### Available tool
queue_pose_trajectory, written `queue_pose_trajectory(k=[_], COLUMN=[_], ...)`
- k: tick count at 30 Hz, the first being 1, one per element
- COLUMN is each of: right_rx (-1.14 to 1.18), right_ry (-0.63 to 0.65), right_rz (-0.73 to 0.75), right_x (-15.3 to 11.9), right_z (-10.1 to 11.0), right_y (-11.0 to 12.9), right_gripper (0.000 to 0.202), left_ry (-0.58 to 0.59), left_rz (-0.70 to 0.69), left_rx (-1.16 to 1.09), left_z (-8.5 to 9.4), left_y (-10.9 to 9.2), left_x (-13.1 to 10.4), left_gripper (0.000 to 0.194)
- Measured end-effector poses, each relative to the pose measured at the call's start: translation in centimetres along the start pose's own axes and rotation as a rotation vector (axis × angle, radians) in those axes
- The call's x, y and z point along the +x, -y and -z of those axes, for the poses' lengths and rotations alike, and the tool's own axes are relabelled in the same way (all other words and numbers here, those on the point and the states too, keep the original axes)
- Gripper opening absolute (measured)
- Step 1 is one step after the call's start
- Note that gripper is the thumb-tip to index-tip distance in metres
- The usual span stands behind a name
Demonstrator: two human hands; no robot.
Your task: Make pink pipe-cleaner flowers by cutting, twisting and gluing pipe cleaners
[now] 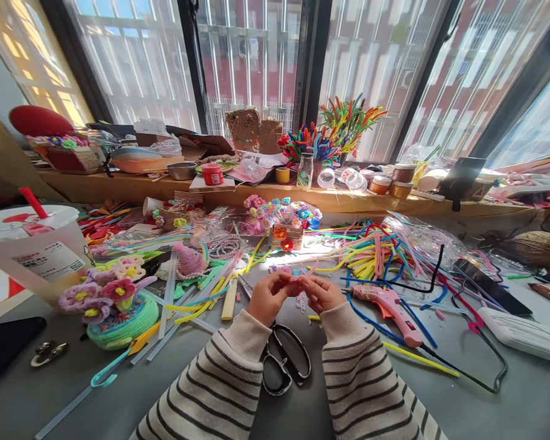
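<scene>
The left hand (268, 297) and right hand (322, 295) meet, fingertips pinched on a small pink piece (297, 280) between them, black-handled scissors (294, 368) at six o'clock, a pink hot-glue gun (390, 305) near four.

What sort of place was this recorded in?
Probably a craft workspace, perhaps a home or studio one, beside a window. A pink glue gun, black-handled scissors and a heap of colorful pipe cleaners on the gray table point to it.

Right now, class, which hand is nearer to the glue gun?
Right. The right hand is just left of the glue gun; the left hand is farther left, past the right hand.
</scene>
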State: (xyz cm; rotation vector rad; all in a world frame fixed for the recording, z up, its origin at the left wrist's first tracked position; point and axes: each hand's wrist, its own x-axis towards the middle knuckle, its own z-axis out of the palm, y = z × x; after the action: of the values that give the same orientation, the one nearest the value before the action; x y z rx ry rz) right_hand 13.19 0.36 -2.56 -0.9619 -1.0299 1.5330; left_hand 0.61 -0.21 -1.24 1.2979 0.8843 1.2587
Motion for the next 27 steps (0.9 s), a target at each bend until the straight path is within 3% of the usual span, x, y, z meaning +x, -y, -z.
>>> queue_pose_trajectory(k=[5,11,16,23,27], right_rx=[0.008,-0.070,-0.397,-0.619,-0.646], right_ry=[-0.035,-0.195,-0.318,-0.323,-0.316], right_rz=[0.023,0.192,0.432,0.533,0.555], right_x=[0.5,1.0,1.1,0.7,0.4], right_z=[-0.3,-0.4,-0.4,-0.6,-0.6], right_y=[-0.7,-1.1,-1.4,-1.3,-1.0], right_gripper=[0.028,0.039,0.038,0.030,0.028], left_ry=[-0.018,-0.073,-0.090,0.030,0.024], left_rz=[-0.027,0.079,0.131,0.168,0.090], left_rx=[0.044,-0.076,-0.145,-0.101,0.040], left_z=[0.1,0.1,0.2,0.2,0.5], left_y=[0.6,0.6,0.2,0.1,0.5], left_x=[0.1,0.4,0.4,0.3,0.4], left_gripper=[0.015,0.023,0.029,0.033,0.026])
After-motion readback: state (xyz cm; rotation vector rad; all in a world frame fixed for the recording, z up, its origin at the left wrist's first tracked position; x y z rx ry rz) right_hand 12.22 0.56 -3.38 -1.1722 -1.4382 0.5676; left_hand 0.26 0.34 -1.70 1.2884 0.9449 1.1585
